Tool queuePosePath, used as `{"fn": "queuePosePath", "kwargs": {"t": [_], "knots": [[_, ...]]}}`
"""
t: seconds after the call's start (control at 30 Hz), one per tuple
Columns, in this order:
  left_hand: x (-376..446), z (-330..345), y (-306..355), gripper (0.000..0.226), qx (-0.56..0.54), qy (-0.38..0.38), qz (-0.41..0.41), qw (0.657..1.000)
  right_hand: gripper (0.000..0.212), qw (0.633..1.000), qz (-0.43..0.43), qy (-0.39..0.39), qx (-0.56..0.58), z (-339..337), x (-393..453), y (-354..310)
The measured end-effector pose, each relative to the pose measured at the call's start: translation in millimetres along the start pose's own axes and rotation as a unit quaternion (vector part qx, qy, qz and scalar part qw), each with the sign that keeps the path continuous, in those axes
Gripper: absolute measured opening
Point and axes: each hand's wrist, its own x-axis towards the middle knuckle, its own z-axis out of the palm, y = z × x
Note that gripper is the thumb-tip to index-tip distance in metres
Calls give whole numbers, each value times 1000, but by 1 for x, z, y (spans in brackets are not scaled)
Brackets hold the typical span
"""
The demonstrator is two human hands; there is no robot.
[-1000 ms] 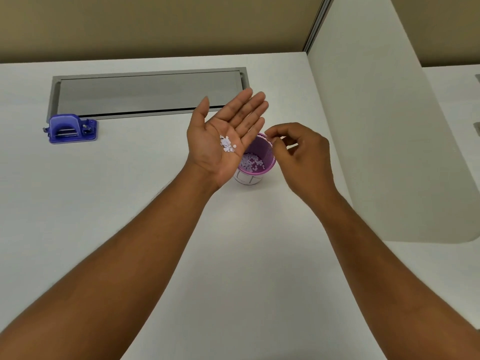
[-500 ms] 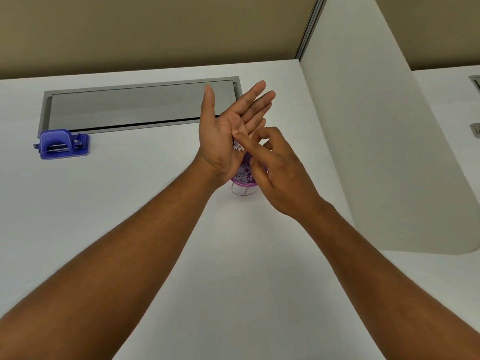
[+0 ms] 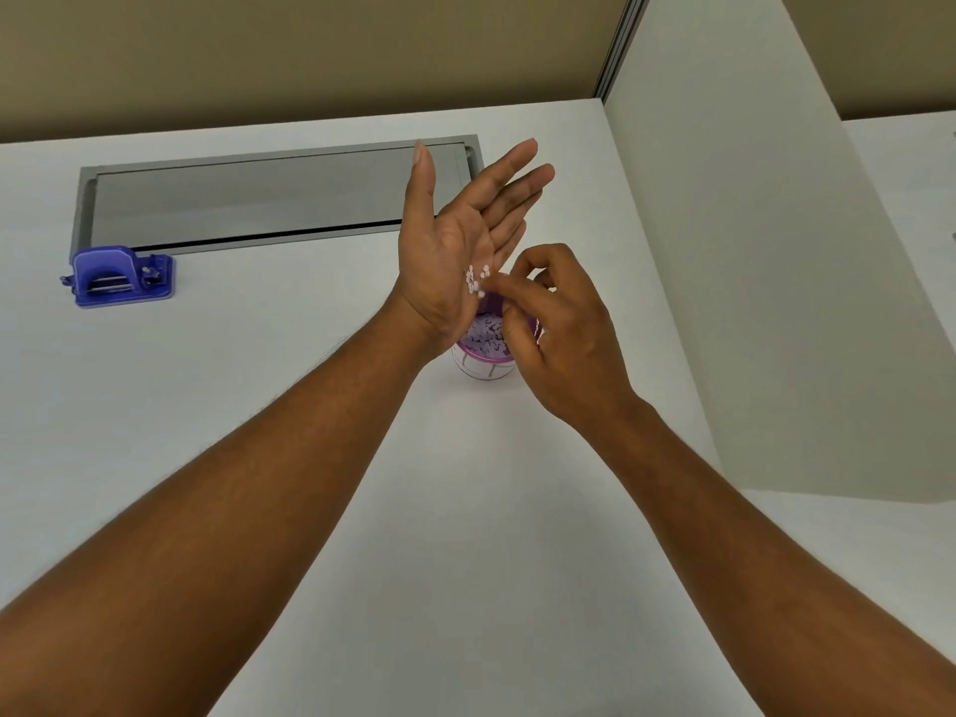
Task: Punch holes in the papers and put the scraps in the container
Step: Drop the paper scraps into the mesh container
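My left hand is held flat and tilted on edge above a small purple container on the white desk. Several white paper scraps cling to the lower palm, right over the container's mouth. More scraps lie inside the container. My right hand is beside the left palm, fingers curled, its fingertips touching the scraps; it hides the container's right rim. A blue hole punch stands far left on the desk, away from both hands. No sheets of paper are in view.
A grey metal cable flap is set into the desk behind the hands. A white divider panel rises along the right side, close to the container. A tan wall runs along the desk's back edge.
The left palm has tipped from flat to nearly upright over the container. The right hand came across, swept down the palm and now sits lower, at the scraps near the heel of the hand.
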Motion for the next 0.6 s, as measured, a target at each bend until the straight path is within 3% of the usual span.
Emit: {"fn": "queuePosePath", "kwargs": {"t": [0.2, 0.37, 0.6], "knots": [[-1, 0, 1, 92, 6, 5, 2, 1000, 42, 999, -32, -16, 13, 4, -2, -4], [-1, 2, 1, 88, 13, 12, 14, 1000, 29, 999, -2, 38, 3, 6, -8, -5], [-2, 3, 3, 86, 10, 17, 17, 1000, 41, 999, -5, 38, 11, 14, -19, -11]]}}
